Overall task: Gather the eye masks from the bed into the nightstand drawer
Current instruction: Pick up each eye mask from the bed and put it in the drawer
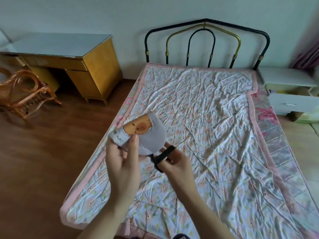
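A grey eye mask [151, 133] with an orange cartoon face is held up above the left side of the bed [215, 126]. My left hand [122, 157] pinches its left end between thumb and fingers. My right hand [174, 163] grips the mask's black elastic strap [164, 152], which loops around the fingers. The white nightstand [288, 80] stands at the bed's far right, its top drawer [293, 104] pulled open. No other eye mask shows on the wrinkled floral bedspread.
A metal headboard [205, 42] stands against the far wall. A yellow wooden desk [77, 61] and a rattan chair [25, 94] are at the left on the brown wooden floor [43, 161]. A pink curtain [309, 56] hangs at the far right.
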